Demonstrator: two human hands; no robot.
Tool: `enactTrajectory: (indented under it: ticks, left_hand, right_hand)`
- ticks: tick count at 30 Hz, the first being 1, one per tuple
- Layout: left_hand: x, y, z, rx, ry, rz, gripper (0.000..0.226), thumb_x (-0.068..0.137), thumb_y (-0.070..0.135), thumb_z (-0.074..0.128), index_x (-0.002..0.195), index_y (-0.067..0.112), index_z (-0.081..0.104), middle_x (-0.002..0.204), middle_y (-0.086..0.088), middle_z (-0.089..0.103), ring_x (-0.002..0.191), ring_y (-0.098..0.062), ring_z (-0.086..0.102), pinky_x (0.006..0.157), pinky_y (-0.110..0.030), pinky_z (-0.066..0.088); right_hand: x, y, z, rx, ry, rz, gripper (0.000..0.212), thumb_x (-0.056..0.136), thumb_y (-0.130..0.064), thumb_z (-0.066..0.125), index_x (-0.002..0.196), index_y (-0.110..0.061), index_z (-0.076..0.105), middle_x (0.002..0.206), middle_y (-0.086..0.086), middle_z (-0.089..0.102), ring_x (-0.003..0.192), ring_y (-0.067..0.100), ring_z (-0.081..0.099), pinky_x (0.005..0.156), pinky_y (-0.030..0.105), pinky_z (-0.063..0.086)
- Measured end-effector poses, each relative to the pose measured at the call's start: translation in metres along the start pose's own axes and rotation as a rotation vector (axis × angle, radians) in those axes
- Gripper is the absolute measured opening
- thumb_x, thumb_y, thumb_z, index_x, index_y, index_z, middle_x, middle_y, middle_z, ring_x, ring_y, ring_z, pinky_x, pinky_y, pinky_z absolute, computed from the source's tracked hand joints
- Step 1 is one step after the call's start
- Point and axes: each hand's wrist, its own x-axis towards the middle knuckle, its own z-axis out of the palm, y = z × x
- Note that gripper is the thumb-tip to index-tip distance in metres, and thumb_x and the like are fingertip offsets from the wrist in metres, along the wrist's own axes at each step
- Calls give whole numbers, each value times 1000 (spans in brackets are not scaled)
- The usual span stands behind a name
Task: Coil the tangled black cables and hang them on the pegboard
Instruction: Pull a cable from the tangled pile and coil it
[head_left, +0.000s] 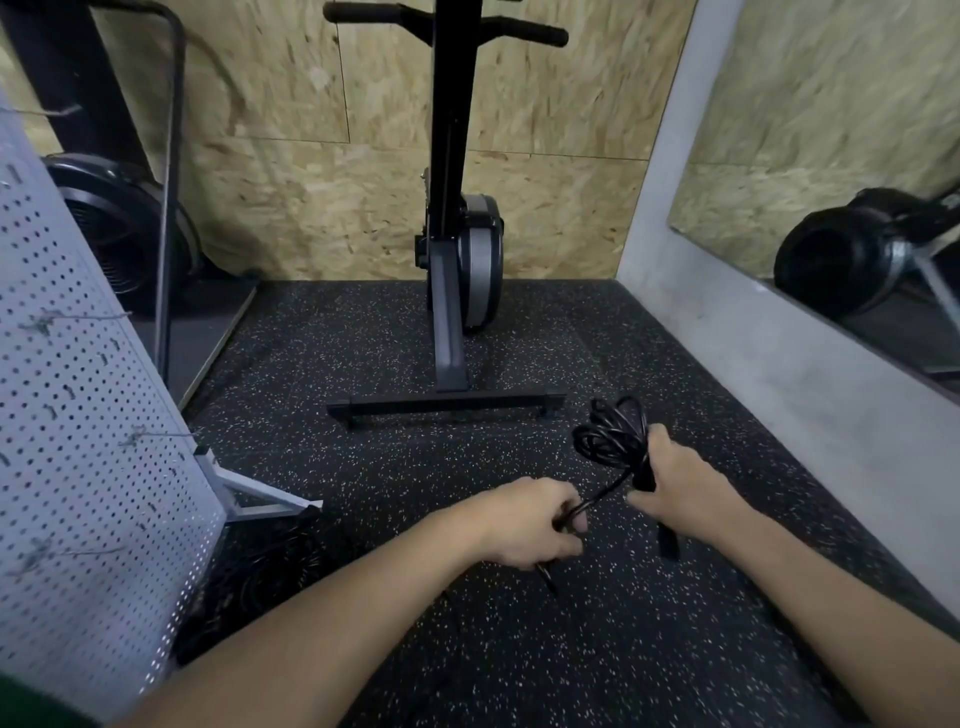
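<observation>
The coiled black cable (609, 437) stands lengthwise up and away from the right hand (675, 483), which is wrapped round its lower end. One strand slants down to the left hand (530, 525), whose curled fingers grip it.

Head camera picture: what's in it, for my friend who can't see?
A person's right hand grips a bundle of black cable loops while the left hand holds its loose strand, above a speckled floor. A white pegboard stands at left, an exercise machine ahead.
</observation>
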Motion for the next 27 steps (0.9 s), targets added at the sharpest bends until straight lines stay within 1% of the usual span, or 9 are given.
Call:
enactTrajectory:
  ticks: [4,6,9,11,15,18,21,23,27]
  left_hand:
    - [-7,4,-1,155,222,88,17,107,26,52,112,19,67,99,-1,66,78,-17,62,72,-35,52]
    - [-7,7,-1,366,324,158,19,110,24,47,117,18,64,107,0,62,81,-19,61,76,-39,53]
    - [-2,-11,-9,661,506,327,14,104,15,57,115,23,59,106,7,57,69,-20,61,58,-35,46]
    - [0,-29,-21,721,571,333,17,101,16,62,114,26,61,105,10,60,62,-20,62,51,-33,36]
    - [4,-57,-37,723,638,313,14,108,31,50,119,26,57,103,7,65,68,-23,67,49,-33,38]
    - [6,-63,-40,687,672,287,42,105,54,28,114,22,55,87,6,65,67,-25,65,51,-34,42]
    - [6,-65,-47,550,611,215,57,98,68,32,94,19,60,64,12,50,66,-21,59,62,-40,50]
    - [6,-66,-52,487,636,202,71,91,78,28,74,17,60,55,10,48,56,-15,52,61,-38,48]
    - [9,-75,-51,298,673,186,79,86,89,31,60,19,58,51,8,51,52,-11,50,58,-34,43]
  right_hand:
    - [-6,-17,8,-264,-103,-13,52,83,-28,80,119,-23,41,95,0,61,89,28,67,77,39,57]
    - [-9,-23,12,-352,-202,-72,55,81,-28,82,124,-27,48,104,3,67,98,28,70,80,38,56]
    - [-15,-32,12,-376,-352,-231,56,81,-25,81,130,-31,53,117,2,67,108,24,68,87,36,55]
    - [-23,-43,12,-402,-383,-367,58,85,-22,76,135,-32,49,123,-1,63,114,21,64,90,33,51]
    - [-36,-57,15,-447,-224,-512,61,91,-24,68,140,-18,33,118,-1,60,107,24,63,86,34,50]
    - [-40,-57,9,-299,-214,-616,55,91,-22,70,133,-25,35,113,-7,59,101,16,60,86,31,49]
    - [-40,-50,6,-219,-151,-736,56,92,-28,71,136,-32,37,122,-13,57,108,9,54,99,28,44]
    - [-40,-43,4,-145,-108,-778,52,93,-30,72,136,-34,41,122,-19,56,109,0,49,102,23,39]
    - [-41,-35,-7,71,-101,-761,42,92,-27,77,122,-37,49,111,-21,58,104,1,58,88,27,51]
